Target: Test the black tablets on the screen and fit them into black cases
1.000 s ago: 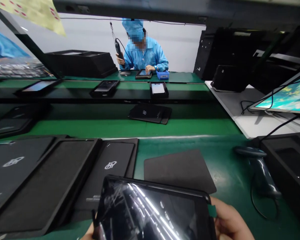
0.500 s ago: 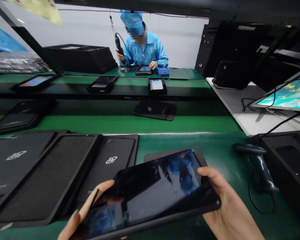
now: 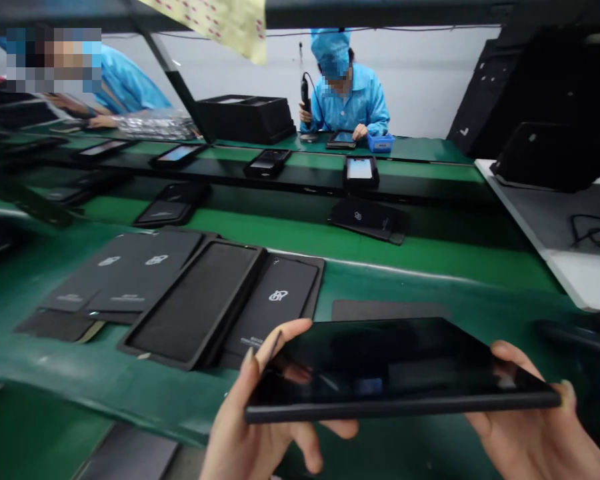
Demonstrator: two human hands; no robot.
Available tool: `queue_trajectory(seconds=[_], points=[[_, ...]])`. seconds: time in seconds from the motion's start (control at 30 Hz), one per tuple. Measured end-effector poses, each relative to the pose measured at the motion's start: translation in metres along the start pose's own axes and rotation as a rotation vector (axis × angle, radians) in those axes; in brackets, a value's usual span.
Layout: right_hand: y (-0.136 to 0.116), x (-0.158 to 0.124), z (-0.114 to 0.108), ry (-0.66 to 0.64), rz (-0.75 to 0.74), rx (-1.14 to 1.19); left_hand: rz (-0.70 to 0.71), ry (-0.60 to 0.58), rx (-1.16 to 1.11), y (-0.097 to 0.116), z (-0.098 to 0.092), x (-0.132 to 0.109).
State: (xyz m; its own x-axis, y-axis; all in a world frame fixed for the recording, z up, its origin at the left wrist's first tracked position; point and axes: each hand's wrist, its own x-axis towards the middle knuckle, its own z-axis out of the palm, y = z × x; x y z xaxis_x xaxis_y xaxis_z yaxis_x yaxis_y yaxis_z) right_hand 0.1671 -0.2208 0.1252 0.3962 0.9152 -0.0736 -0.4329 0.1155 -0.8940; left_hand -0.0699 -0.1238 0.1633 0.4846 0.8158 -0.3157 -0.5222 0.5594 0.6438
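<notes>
Both my hands hold a black tablet almost level, screen up, low over the green bench. My left hand grips its left end, thumb on the glass and fingers curled under. My right hand grips its right end with the thumb on the top edge. Just beyond the tablet lies a dark flat mat. To the left of my left hand sits an open black tray beside a black logo-printed box.
More black flat boxes lie to the left. A green conveyor carries a black case; tablets sit on the dark rail beyond. A person in blue works opposite, another person at far left. A white table stands right.
The tablet has tilted from steeply raised to nearly flat. My view has swung left, bringing in the far-left worker and more boxes. Both hands keep their grip.
</notes>
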Motion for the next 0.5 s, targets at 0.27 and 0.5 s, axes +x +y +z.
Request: queue_trajectory(seconds=[0.27, 0.5], points=[[0.025, 0.024, -0.072, -0.116, -0.068, 0.046, 0.024, -0.435, 0.03, -0.016, 0.002, 0.006], [0.035, 0.031, -0.117, -0.095, -0.122, -0.095, 0.067, -0.469, 0.213, -0.02, 0.0, 0.001]])
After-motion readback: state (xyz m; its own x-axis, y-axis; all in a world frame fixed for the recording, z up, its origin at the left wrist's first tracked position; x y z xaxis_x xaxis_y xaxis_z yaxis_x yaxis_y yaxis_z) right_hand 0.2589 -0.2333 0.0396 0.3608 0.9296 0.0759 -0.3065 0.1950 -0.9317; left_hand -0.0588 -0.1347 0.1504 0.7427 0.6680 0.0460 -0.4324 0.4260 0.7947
